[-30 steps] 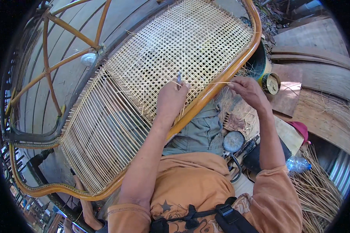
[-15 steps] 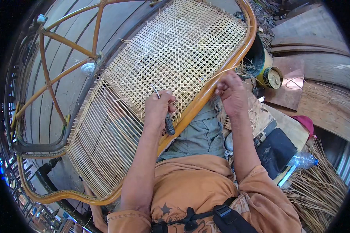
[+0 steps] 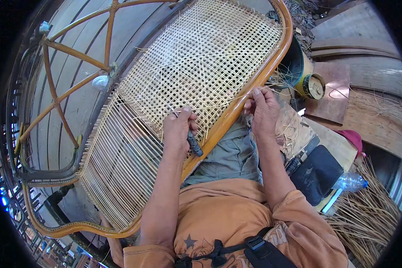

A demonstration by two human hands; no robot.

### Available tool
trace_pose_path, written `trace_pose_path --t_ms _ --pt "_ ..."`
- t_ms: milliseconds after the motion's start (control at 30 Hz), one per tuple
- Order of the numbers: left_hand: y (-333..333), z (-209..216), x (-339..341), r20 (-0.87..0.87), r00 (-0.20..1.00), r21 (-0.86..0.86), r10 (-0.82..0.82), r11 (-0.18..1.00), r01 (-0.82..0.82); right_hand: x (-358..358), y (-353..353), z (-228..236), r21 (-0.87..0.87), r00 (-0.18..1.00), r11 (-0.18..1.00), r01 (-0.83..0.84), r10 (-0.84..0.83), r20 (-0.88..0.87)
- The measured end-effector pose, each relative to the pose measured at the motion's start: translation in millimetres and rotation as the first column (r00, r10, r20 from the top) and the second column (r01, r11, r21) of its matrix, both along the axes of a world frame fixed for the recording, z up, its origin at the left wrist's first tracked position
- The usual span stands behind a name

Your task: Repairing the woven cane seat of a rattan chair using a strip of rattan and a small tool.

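A curved, glossy wooden frame [image 3: 231, 117] lies tilted across my lap, filled with pale woven cane [image 3: 201, 58]. My left hand [image 3: 177, 127] rests over the lower part of the weave, its fingers closed round an awl-like tool [image 3: 194, 145] with a dark wrapped handle; the thin metal tip pokes out past the thumb. Just beyond the frame's right rail, my right hand [image 3: 262, 107] pinches a thin cane strand [image 3: 219, 105] that runs leftward over the weave. Parallel strands [image 3: 120, 165], without the crosswise weave, span the frame's lower left.
To the left stands a bamboo-like pole framework [image 3: 76, 53]. On the right are a dark bucket [image 3: 295, 67], a yellow can [image 3: 315, 85], a black flat pad [image 3: 318, 172], a plastic bottle [image 3: 350, 182] and a bundle of cane [image 3: 366, 219]. Wooden boards [image 3: 370, 107] lie behind them.
My right hand has come down and slightly left, and its strand now lies lower across the rail. My left hand has shifted a little, still round the tool.
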State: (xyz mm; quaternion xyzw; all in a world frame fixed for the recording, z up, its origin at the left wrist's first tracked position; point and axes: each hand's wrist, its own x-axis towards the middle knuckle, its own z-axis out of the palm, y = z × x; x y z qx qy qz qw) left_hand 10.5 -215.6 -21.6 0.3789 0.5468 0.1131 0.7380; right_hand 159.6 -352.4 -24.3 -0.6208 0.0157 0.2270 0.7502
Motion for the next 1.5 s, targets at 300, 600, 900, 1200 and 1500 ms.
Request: trace_pose_path --t_ms 300,600,900,1200,1500 --pt "-8 5 -6 -0.017 0.991 -0.003 0.133 0.991 -0.133 1 -5 -10 0.149 0.986 0.982 0.119 -0.100 -0.130" --pt "-5 6 -6 -0.019 0.995 -0.027 0.100 0.995 -0.101 21 -13 -20 0.158 0.987 0.975 0.155 -0.146 -0.071" --pt "0 6 -6 -0.031 0.999 0.001 -0.014 1.000 0.014 145 -110 -5 0.288 0.979 0.948 0.134 -0.172 0.113" --pt "28 15 14 -0.660 0.483 0.416 -0.575 0.256 0.873 159 -99 125 -0.608 0.862 0.793 -0.047 0.339 0.376" --pt "27 41 35 -0.730 0.276 0.376 -0.626 -0.030 0.926 58 0 56 -0.770 0.436 0.328 -0.548 0.897 0.072"
